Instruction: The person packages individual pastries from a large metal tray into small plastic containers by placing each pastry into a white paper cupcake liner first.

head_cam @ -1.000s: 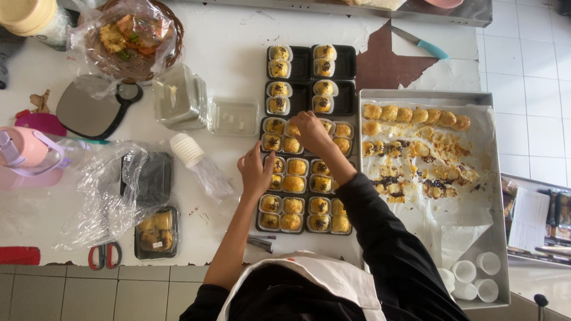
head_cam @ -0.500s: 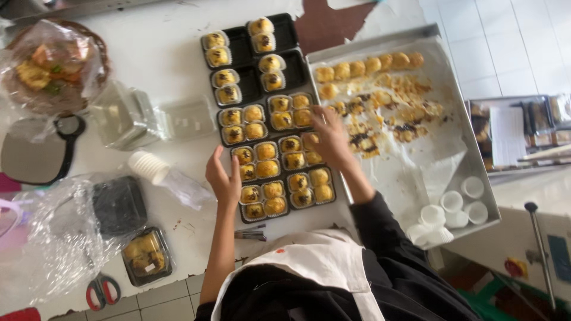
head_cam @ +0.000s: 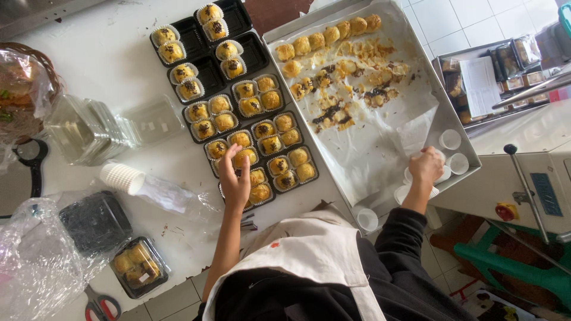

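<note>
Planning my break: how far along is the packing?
Done: most black trays hold cupped pastries. In hand: left hand on the nearest tray, right hand at white paper cups on the baking sheet. Left: a row of loose pastries there, some tray slots empty.

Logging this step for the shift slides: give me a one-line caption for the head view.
Left hand rests on black trays of pastries; right hand reaches white paper cups on the lined baking tray.

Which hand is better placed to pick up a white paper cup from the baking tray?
The right hand, probably: it already rests on the white paper cups in the baking tray corner. The left hand lies on the pastry boxes.
</note>
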